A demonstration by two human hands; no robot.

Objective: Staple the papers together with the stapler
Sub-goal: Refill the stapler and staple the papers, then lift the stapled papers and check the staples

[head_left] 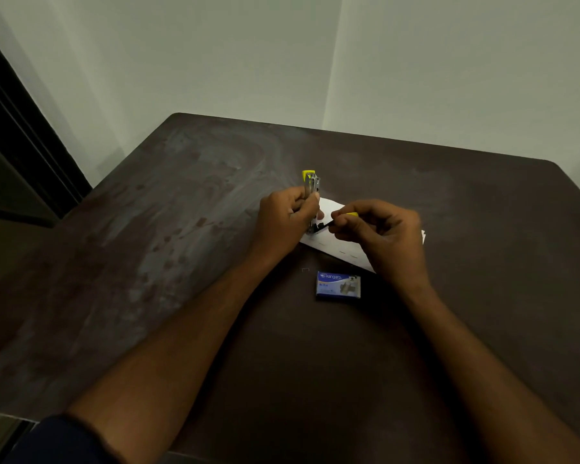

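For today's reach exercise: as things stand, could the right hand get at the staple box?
Probably yes: the staple box lies uncovered beside the right hand, but that hand is pinching a stapler part.

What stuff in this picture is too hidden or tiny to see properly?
All in the head view:
- Papers: mostly covered by the right hand; how many sheets cannot be told.
- Stapler: its lower half is hidden behind the left hand, so whether it holds staples cannot be seen.
- Staple box: the small print is too tiny and dim to read.
- Tiny piece on the table: too small to identify.
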